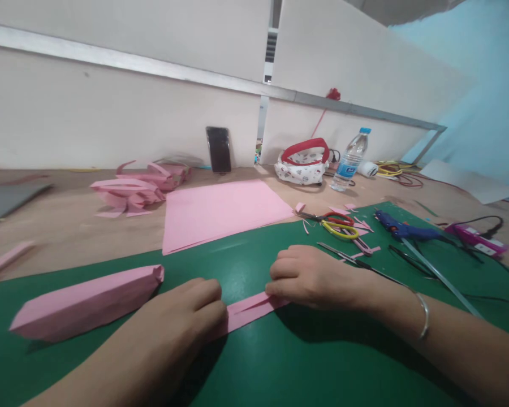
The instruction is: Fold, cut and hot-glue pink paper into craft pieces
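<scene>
A narrow folded strip of pink paper [250,312] lies low over the green cutting mat [305,362], stretched between my two hands. My left hand [190,316] is closed on its left end, with the fingertips hidden behind the knuckles. At the other end my right hand [305,277] pinches the strip, its fingers curled. A lengthwise crease or open fold shows along the strip's middle. Left of my left hand rests a long boat-like shape of folded pink paper [89,302] on the mat.
Pink sheets [224,212] lie behind the mat, near cut pink paper pieces [131,189]. Scissors [339,225], a blue glue gun [407,229] and cords occupy the right. A phone [219,149], a patterned pouch [303,164] and a water bottle [351,161] stand by the white partition.
</scene>
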{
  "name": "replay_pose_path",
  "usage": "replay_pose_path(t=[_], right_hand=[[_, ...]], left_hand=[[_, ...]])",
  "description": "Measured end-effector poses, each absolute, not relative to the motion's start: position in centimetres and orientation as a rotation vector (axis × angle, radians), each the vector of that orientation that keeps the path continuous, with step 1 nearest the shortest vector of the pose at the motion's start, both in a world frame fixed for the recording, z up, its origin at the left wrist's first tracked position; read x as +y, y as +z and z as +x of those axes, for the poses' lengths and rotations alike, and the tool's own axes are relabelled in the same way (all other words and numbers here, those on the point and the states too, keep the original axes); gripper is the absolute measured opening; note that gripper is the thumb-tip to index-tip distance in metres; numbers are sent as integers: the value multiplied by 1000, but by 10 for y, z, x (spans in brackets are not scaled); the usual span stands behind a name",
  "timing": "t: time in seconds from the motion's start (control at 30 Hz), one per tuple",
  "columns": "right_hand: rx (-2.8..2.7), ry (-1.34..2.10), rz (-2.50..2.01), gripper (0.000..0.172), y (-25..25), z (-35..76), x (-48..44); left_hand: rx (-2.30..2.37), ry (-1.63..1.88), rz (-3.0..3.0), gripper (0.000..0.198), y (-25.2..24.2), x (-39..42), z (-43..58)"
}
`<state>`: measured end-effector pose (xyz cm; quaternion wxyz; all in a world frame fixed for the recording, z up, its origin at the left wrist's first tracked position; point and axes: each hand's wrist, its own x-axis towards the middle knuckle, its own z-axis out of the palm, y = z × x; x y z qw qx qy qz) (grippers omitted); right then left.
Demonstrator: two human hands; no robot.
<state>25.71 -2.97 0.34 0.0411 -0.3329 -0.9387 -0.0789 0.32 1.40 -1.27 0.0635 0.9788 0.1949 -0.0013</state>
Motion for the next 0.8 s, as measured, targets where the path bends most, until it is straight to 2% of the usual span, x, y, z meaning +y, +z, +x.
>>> replay_pose_path(t=[0.17,0.53,0.8], right_hand=[[-2799,-367,-1026,31,-6,252,-27],[-2823,-448,-1228,26,3,246,-34],[-2827,-495,-1205,30,7,245,-38]], left_hand=[[622,59,2938,24,-13,14,5],[621,53,2954,25,-17,14,4],[565,112,3007,32,-18,13,5]])
